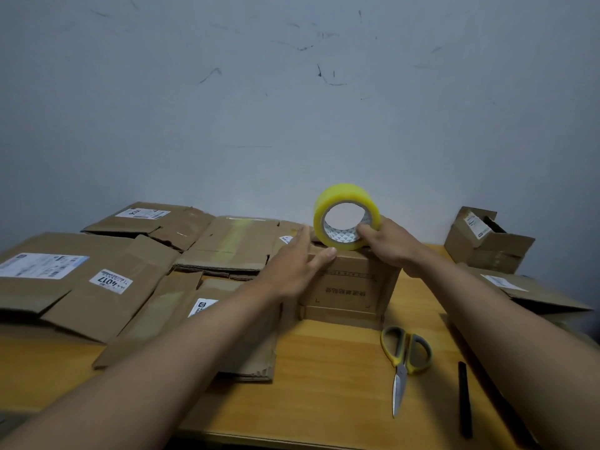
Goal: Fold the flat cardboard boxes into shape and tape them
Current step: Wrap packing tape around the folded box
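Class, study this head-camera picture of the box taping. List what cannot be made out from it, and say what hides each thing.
1. Top of the folded box, head view: hidden by the left hand, right hand and tape roll; any tape laid there is unseen.
2. Loose tape end: not visible.
3. Shipping labels: print too small and blurred.
4. Inside of the open box at right: dark.
5. Black pen: details too small.

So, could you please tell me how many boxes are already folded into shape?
2. One folded box stands mid-table under the right hand and its tape roll; another sits at the far right by the wall. Others may be hidden among the flat cardboard.
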